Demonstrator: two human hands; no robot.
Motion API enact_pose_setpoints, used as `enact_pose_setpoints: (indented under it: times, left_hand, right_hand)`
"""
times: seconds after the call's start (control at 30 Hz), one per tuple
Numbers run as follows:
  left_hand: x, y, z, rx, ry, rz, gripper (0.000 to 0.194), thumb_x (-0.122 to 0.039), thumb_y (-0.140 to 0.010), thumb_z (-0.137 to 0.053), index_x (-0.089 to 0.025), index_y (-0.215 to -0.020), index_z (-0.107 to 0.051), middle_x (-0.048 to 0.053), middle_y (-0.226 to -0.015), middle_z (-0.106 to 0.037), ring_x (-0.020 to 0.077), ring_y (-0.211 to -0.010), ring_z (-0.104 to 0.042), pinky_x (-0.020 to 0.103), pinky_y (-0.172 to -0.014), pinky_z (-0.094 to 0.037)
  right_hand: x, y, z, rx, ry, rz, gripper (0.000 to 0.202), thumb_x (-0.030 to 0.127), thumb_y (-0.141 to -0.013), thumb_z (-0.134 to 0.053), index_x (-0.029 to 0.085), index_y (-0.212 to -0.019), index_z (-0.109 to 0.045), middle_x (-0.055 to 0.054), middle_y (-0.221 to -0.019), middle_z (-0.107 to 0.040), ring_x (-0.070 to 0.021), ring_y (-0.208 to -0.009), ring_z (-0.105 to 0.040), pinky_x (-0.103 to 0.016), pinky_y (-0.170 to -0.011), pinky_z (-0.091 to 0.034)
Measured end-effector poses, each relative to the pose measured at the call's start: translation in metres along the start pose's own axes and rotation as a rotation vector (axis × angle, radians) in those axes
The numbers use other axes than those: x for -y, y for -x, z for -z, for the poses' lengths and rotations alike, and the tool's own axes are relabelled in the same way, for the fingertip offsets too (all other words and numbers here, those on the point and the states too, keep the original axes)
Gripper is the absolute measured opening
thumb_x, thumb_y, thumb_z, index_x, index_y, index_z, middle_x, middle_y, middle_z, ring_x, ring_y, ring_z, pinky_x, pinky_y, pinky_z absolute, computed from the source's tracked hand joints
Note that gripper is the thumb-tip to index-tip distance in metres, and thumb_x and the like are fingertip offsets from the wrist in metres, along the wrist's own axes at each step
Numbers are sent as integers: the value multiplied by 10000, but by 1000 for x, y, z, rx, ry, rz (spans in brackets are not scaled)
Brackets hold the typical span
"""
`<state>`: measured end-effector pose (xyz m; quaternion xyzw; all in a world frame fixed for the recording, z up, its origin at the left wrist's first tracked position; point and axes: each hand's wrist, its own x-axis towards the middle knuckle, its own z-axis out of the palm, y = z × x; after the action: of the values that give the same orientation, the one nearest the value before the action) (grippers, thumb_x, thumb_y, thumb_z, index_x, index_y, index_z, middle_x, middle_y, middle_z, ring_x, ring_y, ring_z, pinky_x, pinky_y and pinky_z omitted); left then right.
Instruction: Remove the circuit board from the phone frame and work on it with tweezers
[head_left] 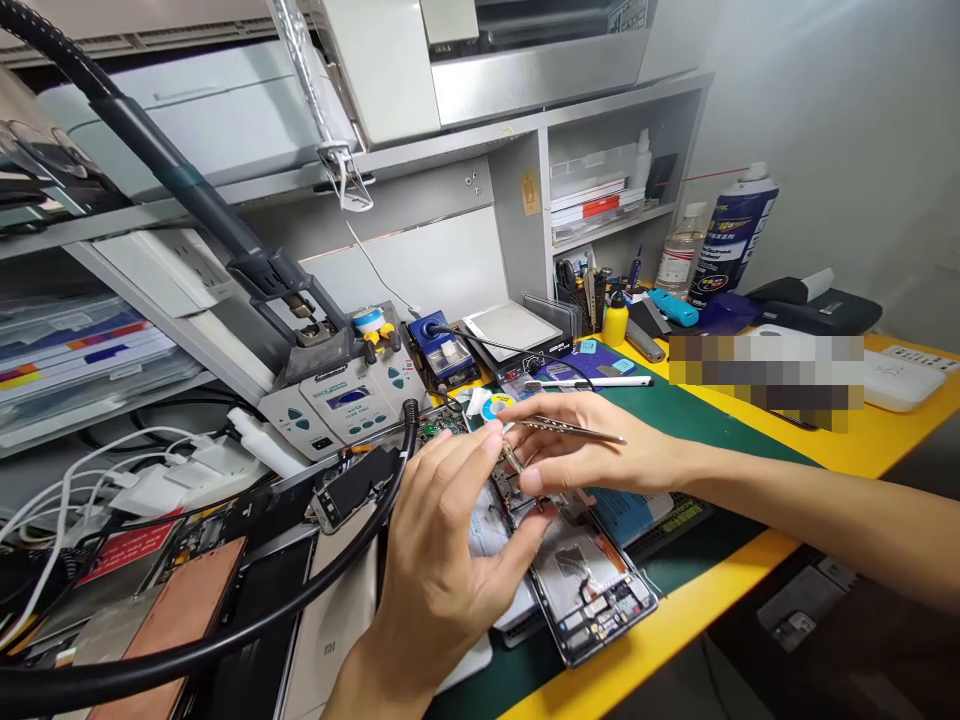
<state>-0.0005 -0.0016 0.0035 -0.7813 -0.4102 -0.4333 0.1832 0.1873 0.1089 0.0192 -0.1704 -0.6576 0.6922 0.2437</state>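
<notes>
An opened phone (577,570) lies tilted over other items on the green mat (675,420), its lower circuit parts showing. At its upper end my left hand (450,540) curves around a small metallic part (511,458), with thumb and fingers closed toward it. My right hand (592,440) reaches in from the right. Metal tweezers (574,430) lie across its fingers, and its thumb touches the upper area of the phone. Both hands partly hide the small part.
A black hose (300,605) curves across the left, over several phone parts. Behind stand a grey control station (349,400), a soldering unit (442,350), a yellow bottle (615,320) and a spray can (735,235). A white pen-like tool (600,382) lies beyond the hands.
</notes>
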Motion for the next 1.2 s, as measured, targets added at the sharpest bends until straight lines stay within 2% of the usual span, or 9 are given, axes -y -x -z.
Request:
enact_pose_setpoints:
  times: [0.1, 0.2, 0.27, 0.37, 0.5, 0.6, 0.8, 1.03, 1.2]
  left_hand:
    - [4, -1, 6, 29, 16, 89, 708, -168, -821, -801, -98, -1426, -440, 185, -1367, -601, 254, -1301, -570, 438, -1132, -467]
    - [13, 1, 13, 70, -38, 288, 343, -214, -903, -697, -169, -1229, -598, 100, -1188, -653, 216, -1140, -618, 399, -1026, -502]
    - [20, 4, 15, 175, -58, 422, 139, -284, -925, -661, -212, -1044, -655, 47, -1011, -677, 212, -983, -633, 382, -883, -523]
    - [26, 11, 10, 326, -72, 553, 209, -411, -887, -686, -212, -951, -701, 56, -936, -703, 271, -940, -625, 425, -823, -500]
    - [25, 12, -4, 388, -62, 687, 335, -500, -941, -569, -213, -877, -729, 80, -939, -724, 294, -969, -612, 451, -871, -465]
    - [21, 6, -12, 388, -49, 770, 354, -497, -952, -537, -227, -815, -721, 74, -918, -729, 278, -934, -616, 422, -842, -453]
    - [18, -5, -19, 396, -29, 899, 399, -448, -911, -585, -190, -1210, -641, 72, -896, -756, 300, -936, -637, 395, -780, -432]
    - [21, -12, -22, 424, 99, 952, 340, -341, -877, -610, -215, -1190, -652, 30, -840, -768, 236, -783, -642, 344, -726, -405]
    - [25, -15, -21, 337, 233, 1031, 362, -313, -837, -642, -187, -1176, -629, 7, -757, -752, 197, -691, -630, 313, -690, -426]
  right_hand:
    - [4, -1, 3, -45, -32, 3, 496, 241, -778, -846, 166, -1229, -654, -20, -957, -704, -156, -863, -668, -272, -772, -522]
    - [7, -3, 11, -101, -69, 17, 472, 257, -780, -838, 160, -1207, -662, -45, -988, -736, -172, -839, -703, -325, -825, -557]
    - [8, -5, 16, -127, -91, 12, 470, 279, -770, -846, 146, -1185, -672, -76, -1000, -754, -196, -840, -723, -353, -830, -574]
    - [9, -10, 22, -143, -131, -15, 462, 288, -734, -865, 133, -1133, -692, -97, -975, -767, -225, -861, -740, -368, -821, -594]
    - [11, -13, 21, -137, -184, -35, 388, 304, -725, -867, 137, -1039, -709, -100, -943, -768, -242, -863, -748, -395, -822, -611]
    - [12, -13, 20, -154, -210, -33, 384, 315, -721, -877, 139, -1021, -715, -104, -932, -770, -237, -850, -752, -376, -814, -616]
    - [10, -15, 24, -213, -244, -5, 380, 304, -715, -892, 137, -1012, -723, -82, -855, -762, -216, -814, -748, -340, -802, -629]
    - [7, -16, 26, -225, -256, 20, 395, 293, -710, -899, 126, -1023, -724, -91, -869, -768, -210, -793, -755, -333, -786, -634]
    - [8, -16, 26, -234, -252, 23, 409, 297, -714, -902, 119, -1037, -725, -105, -899, -770, -211, -805, -754, -336, -799, -635]
